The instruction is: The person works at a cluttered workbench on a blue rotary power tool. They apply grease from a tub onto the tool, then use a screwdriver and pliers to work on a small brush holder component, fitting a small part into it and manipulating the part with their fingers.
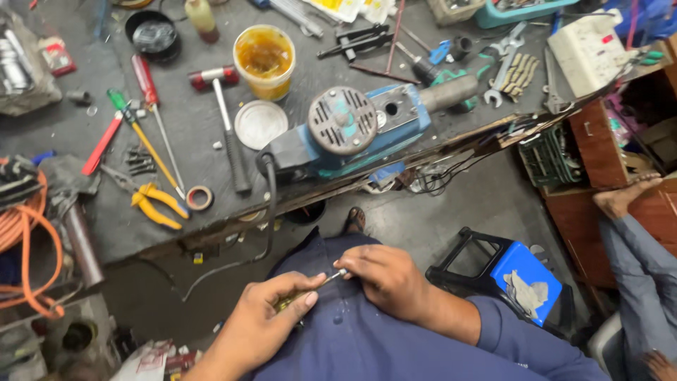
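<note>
Two hands meet low in the centre of the frame, over the person's blue-clad lap. The left hand (pixel 271 310) is closed around a small screwdriver (pixel 310 288) with a dark, yellowish handle, its thin metal shaft pointing up and to the right. The right hand (pixel 384 275) pinches the tip end of that shaft between thumb and fingers; whether a tiny screw or bit sits there is too small to tell. Both hands are pressed close together, each clamped on the same tool.

Judging from this, the step in hand looks like fitting or adjusting something at the screwdriver's tip. A next move would call for a steady grip from the left hand and a fine turn or seating from the right fingertips, kept over the lap so nothing small drops to the floor.

Above the hands, in the upper middle of the frame, a blue power tool (pixel 352 130) with a round grey vented cap lies on the workbench (pixel 70 134), well apart from the hands. Left of it rest a hammer (pixel 226 120), a yellow tub (pixel 264 60), a red-handled screwdriver (pixel 151 99) and yellow pliers (pixel 159 204). At lower right stands a blue stool (pixel 518 275), and another person's bare foot (pixel 624 197) shows at the right edge.
</note>
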